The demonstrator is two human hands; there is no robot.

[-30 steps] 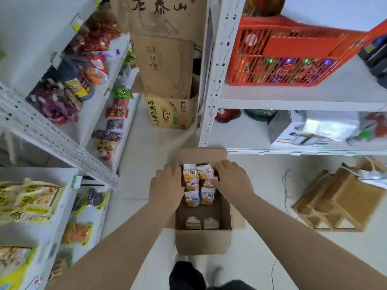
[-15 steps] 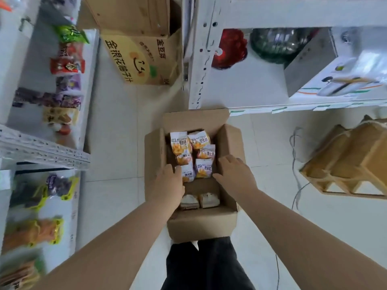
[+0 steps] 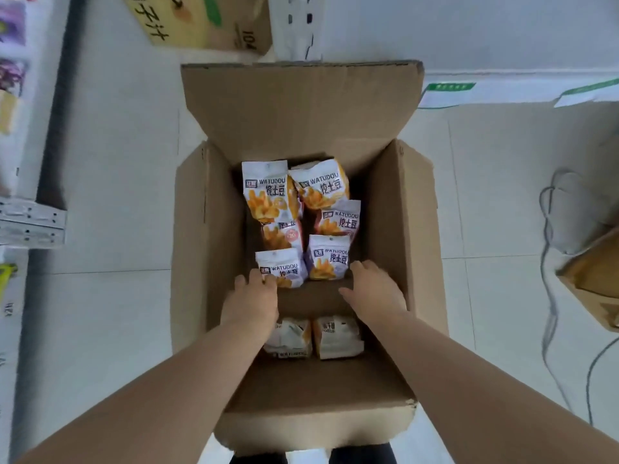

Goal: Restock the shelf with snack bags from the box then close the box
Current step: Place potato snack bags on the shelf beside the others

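From the head camera, looking straight down: the open brown cardboard box (image 3: 385,212) sits on the pale tiled floor (image 3: 117,195) with all four flaps thrown outward. The white-and-orange snack bags (image 3: 268,192) are inside it, stacked in two overlapping columns at the far end. Two more white bags (image 3: 336,336) lie flat at the near end, and a bare strip of cardboard bottom shows between the groups. None of the visible bags is out of the box yet.

Both hands are down in the box. The left hand (image 3: 253,304) has its bent fingers (image 3: 258,279) over the lower left corner of the nearest left-column bag (image 3: 284,266); whether they've actually closed on it, I can't tell. The right hand (image 3: 376,293) is spread, thumb out wide, fingertips just beside the nearest right-column bag (image 3: 330,256), gripping nothing.

So this reads as the pick-up, one bag for each hand. To do it well, take the nearest bags first, since they overlap the ones behind. Grip by a sealed edge or corner rather than squeezing the puffed middle, because the contents are likely fragile potato snacks. Then lift straight up, clear of the box walls. The white metal shelf (image 3: 30,226) shows at the left, well apart from the box, so it's a turn that way with bags in hand. Closing the flaps comes last.
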